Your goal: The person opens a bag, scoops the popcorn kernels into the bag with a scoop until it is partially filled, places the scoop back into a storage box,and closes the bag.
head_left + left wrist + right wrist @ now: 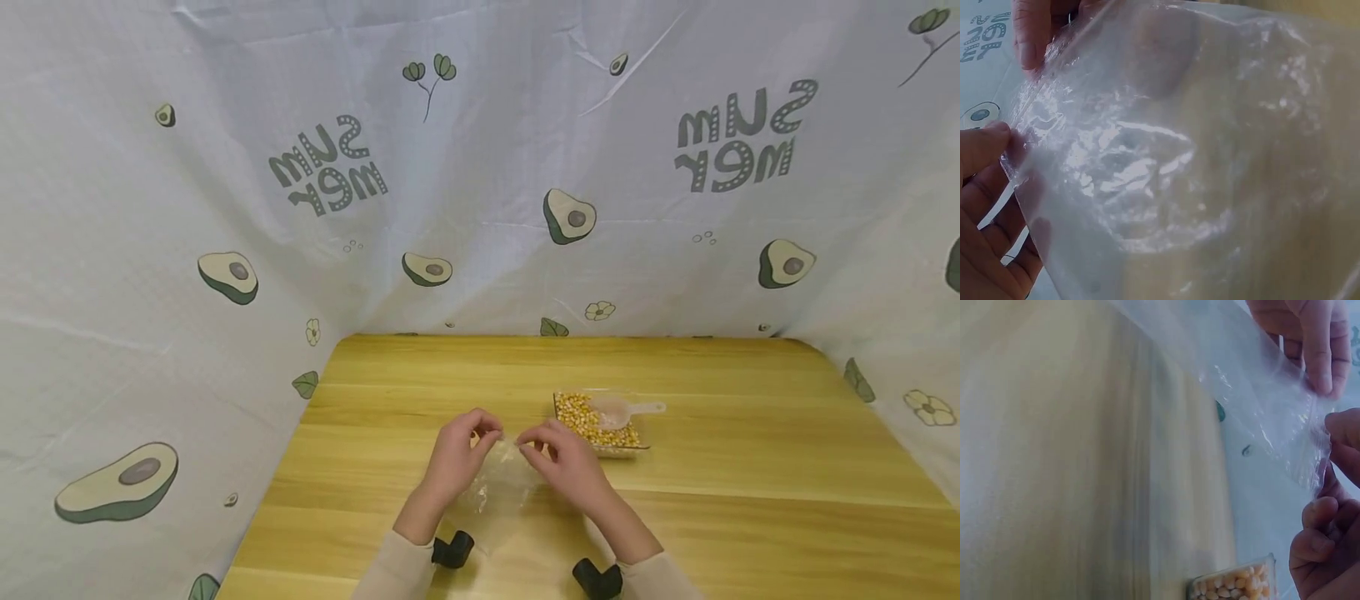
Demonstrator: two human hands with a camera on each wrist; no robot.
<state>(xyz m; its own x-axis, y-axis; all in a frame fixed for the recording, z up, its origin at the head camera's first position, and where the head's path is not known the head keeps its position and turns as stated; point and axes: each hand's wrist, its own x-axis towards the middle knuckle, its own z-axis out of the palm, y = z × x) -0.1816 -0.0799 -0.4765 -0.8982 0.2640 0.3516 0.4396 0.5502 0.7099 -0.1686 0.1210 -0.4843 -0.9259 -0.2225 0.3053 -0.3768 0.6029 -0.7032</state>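
A clear plastic bag (498,483) hangs between the two hands above the table. Its top edge is pinched by the left hand (459,454) between thumb and fingers. Close beside it, the right hand (566,462) pinches the same edge. In the left wrist view the bag (1147,162) fills most of the picture, crinkled and shiny, with nothing visible inside. The right wrist view has the bag (1260,394) slanting up to both sets of fingertips. Just behind the right hand stands a clear box of corn kernels (581,417).
A translucent scoop (618,411) lies on the kernels, its handle out over the right rim. The wooden table (750,467) is backed by a white curtain (495,167) printed with avocados. Black wrist mounts (453,550) sit at both wrists.
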